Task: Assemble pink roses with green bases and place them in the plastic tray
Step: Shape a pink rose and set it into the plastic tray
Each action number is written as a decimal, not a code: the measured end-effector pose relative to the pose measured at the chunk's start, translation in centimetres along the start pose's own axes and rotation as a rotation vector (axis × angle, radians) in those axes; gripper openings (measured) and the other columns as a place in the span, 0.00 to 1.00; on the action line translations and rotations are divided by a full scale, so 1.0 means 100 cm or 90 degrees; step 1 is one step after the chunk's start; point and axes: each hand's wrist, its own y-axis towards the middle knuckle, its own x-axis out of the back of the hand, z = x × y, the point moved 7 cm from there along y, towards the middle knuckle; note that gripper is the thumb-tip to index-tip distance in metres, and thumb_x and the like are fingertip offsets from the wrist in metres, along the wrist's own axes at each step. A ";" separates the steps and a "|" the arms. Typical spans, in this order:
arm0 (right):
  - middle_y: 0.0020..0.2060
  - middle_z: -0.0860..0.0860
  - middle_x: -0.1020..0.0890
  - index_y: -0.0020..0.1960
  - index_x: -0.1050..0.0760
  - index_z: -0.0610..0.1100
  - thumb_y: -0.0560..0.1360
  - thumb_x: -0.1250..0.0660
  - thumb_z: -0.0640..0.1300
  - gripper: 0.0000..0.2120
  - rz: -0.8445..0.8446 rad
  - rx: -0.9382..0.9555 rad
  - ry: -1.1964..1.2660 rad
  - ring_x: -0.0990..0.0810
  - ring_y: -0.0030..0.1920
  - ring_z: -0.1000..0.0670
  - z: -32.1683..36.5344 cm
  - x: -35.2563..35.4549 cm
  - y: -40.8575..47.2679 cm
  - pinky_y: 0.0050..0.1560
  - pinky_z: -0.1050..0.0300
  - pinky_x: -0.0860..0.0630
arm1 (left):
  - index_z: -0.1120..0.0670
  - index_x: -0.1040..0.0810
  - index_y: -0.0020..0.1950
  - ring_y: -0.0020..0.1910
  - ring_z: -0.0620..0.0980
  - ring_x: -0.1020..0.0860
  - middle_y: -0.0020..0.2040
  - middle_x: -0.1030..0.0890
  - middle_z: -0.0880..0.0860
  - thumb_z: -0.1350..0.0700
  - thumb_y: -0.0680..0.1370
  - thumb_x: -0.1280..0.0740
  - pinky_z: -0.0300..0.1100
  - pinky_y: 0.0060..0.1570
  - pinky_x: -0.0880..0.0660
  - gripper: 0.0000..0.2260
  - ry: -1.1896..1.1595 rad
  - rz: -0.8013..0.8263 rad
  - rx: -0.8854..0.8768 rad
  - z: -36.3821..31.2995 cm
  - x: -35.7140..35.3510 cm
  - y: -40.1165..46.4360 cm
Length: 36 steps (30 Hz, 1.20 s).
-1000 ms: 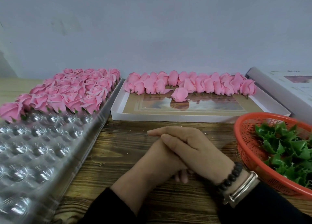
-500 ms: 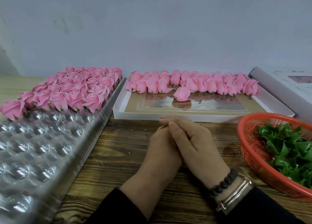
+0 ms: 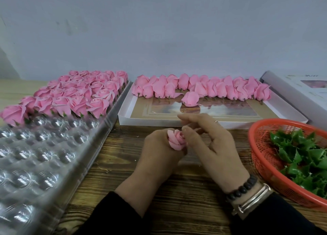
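My left hand (image 3: 157,151) grips a pink rose (image 3: 176,140) over the wooden table, its bloom facing up. My right hand (image 3: 210,141) is beside it, fingers loosely spread, fingertips touching the rose's petals. The clear plastic tray (image 3: 44,157) lies at the left, with several finished roses (image 3: 74,95) filling its far rows and bare cups nearer me. Green bases (image 3: 300,157) are piled in the red basket (image 3: 261,157) at the right. Loose pink rose heads (image 3: 203,89) lie in a row in the white box (image 3: 123,116) beyond my hands.
A white carton (image 3: 300,91) sits at the far right by the grey wall. One rose head (image 3: 190,98) lies apart from the row in the white box. Bare wooden table (image 3: 123,146) shows between tray and hands.
My hands were folded together, the right over the left. They have parted, the right lifting off, and a pink rose now shows in my left hand's grip.
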 end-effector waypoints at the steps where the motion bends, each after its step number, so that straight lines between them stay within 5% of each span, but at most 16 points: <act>1: 0.46 0.57 0.21 0.54 0.25 0.57 0.72 0.39 0.55 0.12 -0.001 0.015 -0.027 0.23 0.48 0.58 0.001 0.000 0.000 0.49 0.70 0.30 | 0.51 0.21 0.40 0.38 0.44 0.22 0.37 0.20 0.48 0.56 0.74 0.31 0.33 0.40 0.27 0.02 0.025 -0.026 -0.004 0.004 0.004 0.002; 5: 0.50 0.58 0.23 0.58 0.24 0.54 0.74 0.41 0.57 0.16 0.027 0.023 -0.073 0.25 0.52 0.59 0.002 -0.008 -0.001 0.52 0.69 0.30 | 0.44 0.31 0.33 0.33 0.36 0.28 0.31 0.27 0.41 0.50 0.73 0.36 0.24 0.34 0.32 0.09 0.121 -0.039 -0.030 0.005 0.004 0.004; 11: 0.56 0.61 0.23 0.63 0.27 0.53 0.77 0.48 0.56 0.20 0.063 -0.035 -0.070 0.28 0.59 0.64 0.000 -0.023 -0.005 0.61 0.69 0.34 | 0.50 0.22 0.44 0.39 0.40 0.22 0.35 0.24 0.41 0.59 0.76 0.36 0.33 0.41 0.24 0.06 0.080 -0.024 -0.082 -0.007 -0.011 -0.002; 16: 0.57 0.57 0.21 0.59 0.22 0.50 0.75 0.47 0.48 0.19 0.142 -0.068 -0.089 0.28 0.62 0.63 -0.005 -0.024 -0.003 0.66 0.66 0.35 | 0.54 0.24 0.57 0.42 0.31 0.32 0.40 0.33 0.37 0.61 0.77 0.38 0.15 0.37 0.40 0.10 0.091 0.067 -0.108 -0.016 -0.025 -0.001; 18: 0.57 0.55 0.20 0.58 0.22 0.51 0.76 0.46 0.45 0.17 0.188 -0.073 -0.064 0.24 0.58 0.60 -0.005 -0.025 -0.004 0.58 0.67 0.29 | 0.58 0.24 0.49 0.37 0.32 0.31 0.37 0.30 0.38 0.64 0.76 0.38 0.18 0.35 0.35 0.05 0.072 0.138 -0.079 -0.014 -0.031 -0.002; 21: 0.47 0.52 0.18 0.56 0.22 0.54 0.80 0.45 0.41 0.15 0.233 -0.133 0.080 0.17 0.33 0.48 -0.005 -0.030 -0.011 0.27 0.59 0.23 | 0.53 0.30 0.31 0.20 0.42 0.29 0.19 0.29 0.45 0.63 0.76 0.38 0.31 0.24 0.32 0.14 0.067 0.227 0.007 -0.008 -0.036 -0.006; 23: 0.49 0.54 0.17 0.56 0.23 0.55 0.79 0.43 0.43 0.13 0.176 -0.143 0.164 0.17 0.38 0.50 -0.003 -0.025 -0.008 0.32 0.58 0.21 | 0.53 0.30 0.29 0.18 0.41 0.30 0.17 0.28 0.47 0.63 0.74 0.36 0.32 0.21 0.33 0.14 0.020 0.227 0.019 -0.009 -0.031 -0.008; 26: 0.51 0.55 0.18 0.56 0.24 0.53 0.74 0.41 0.46 0.13 0.052 -0.084 0.155 0.21 0.52 0.58 -0.004 -0.006 0.000 0.53 0.65 0.26 | 0.52 0.22 0.35 0.28 0.41 0.24 0.26 0.21 0.47 0.62 0.72 0.31 0.34 0.31 0.27 0.07 -0.095 0.130 0.036 -0.007 -0.014 -0.005; 31: 0.44 0.55 0.22 0.52 0.21 0.54 0.70 0.31 0.47 0.11 0.095 -0.016 0.016 0.24 0.41 0.56 0.000 -0.004 0.002 0.44 0.70 0.31 | 0.62 0.19 0.45 0.43 0.55 0.21 0.42 0.18 0.60 0.64 0.72 0.30 0.48 0.47 0.24 0.03 -0.033 0.048 0.027 0.001 0.003 0.002; 36: 0.44 0.60 0.25 0.49 0.21 0.57 0.70 0.28 0.42 0.12 0.177 -0.022 -0.039 0.25 0.45 0.57 -0.004 -0.014 -0.001 0.46 0.68 0.30 | 0.54 0.19 0.46 0.44 0.47 0.20 0.42 0.17 0.52 0.61 0.72 0.29 0.39 0.47 0.24 0.05 0.020 0.078 0.020 0.003 0.001 0.001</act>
